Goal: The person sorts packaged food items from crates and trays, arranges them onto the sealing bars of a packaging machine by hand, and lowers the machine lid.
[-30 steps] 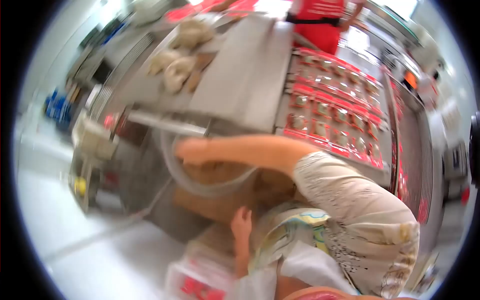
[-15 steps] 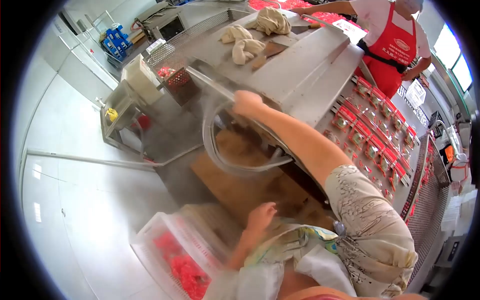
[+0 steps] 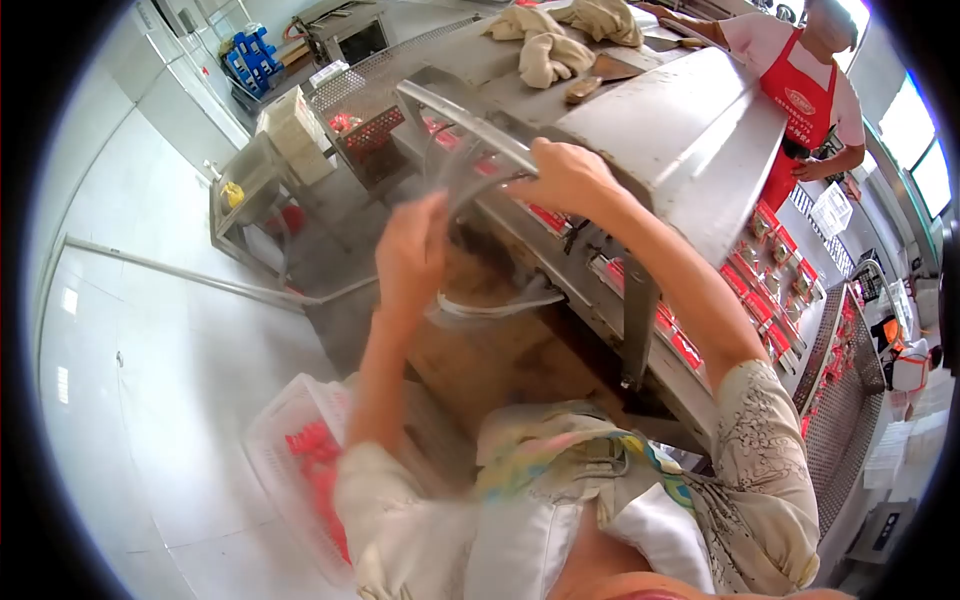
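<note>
Right hand [image 3: 572,178] curled round bar [image 3: 465,124], upper centre; left hand [image 3: 412,252] blurred, can't tell grip. Bar looks stiff; hold mid-length.

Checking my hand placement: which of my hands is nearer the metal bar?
Right. Your right hand is at the near end of the metal bar; your left hand sits lower in view, apart from it.

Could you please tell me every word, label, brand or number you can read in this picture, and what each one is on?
None can be read with certainty.
Red apron on the co-worker: a round pale emblem with pale lettering below; too small and blurred to read.
Red strips at the table's near edge: whitish print-like marks; too small to read.
</note>
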Tool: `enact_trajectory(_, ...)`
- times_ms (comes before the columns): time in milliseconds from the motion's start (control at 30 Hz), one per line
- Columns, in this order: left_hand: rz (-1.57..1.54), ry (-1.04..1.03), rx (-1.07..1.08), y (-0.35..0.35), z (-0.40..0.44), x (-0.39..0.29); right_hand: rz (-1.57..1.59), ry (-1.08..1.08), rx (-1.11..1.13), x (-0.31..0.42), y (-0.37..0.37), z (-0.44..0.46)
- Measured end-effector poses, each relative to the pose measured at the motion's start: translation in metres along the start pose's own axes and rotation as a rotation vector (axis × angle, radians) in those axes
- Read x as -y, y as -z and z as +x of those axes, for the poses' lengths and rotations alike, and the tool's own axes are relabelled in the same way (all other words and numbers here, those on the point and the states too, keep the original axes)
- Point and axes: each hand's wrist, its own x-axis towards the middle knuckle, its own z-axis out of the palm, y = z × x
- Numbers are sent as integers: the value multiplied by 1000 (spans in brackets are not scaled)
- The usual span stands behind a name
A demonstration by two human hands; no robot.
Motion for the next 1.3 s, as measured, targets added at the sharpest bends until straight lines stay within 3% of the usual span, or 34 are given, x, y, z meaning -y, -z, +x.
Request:
enact_trajectory(267,67,-454,-35,-63,89,-29,55,-231,94,-21,71,-145)
enact_trajectory(400,-132,-583,160,-85,86,-64,30,-247,-24,-53,64,-221)
enact_trajectory(500,-152,-683,264,-104,71,-102,-11,-442,45,-67,59,-274)
enact_trajectory(567,-143,-785,468,-126,44,-120,15,-515,51,-83,46,-309)
enact_trajectory(633,-101,-758,664,-139,13,-144,24,-626,84,-101,27,-341)
enact_trajectory(933,-252,-686,962,-212,-115,-176,72,-778,182,-164,-72,-428)
enact_trajectory(1067,-284,-610,961,-225,-134,-178,-18,-751,210,-176,-91,-431)
enact_trajectory(1300,-379,-551,766,-243,-159,-175,-139,-764,155,-189,-120,-442)
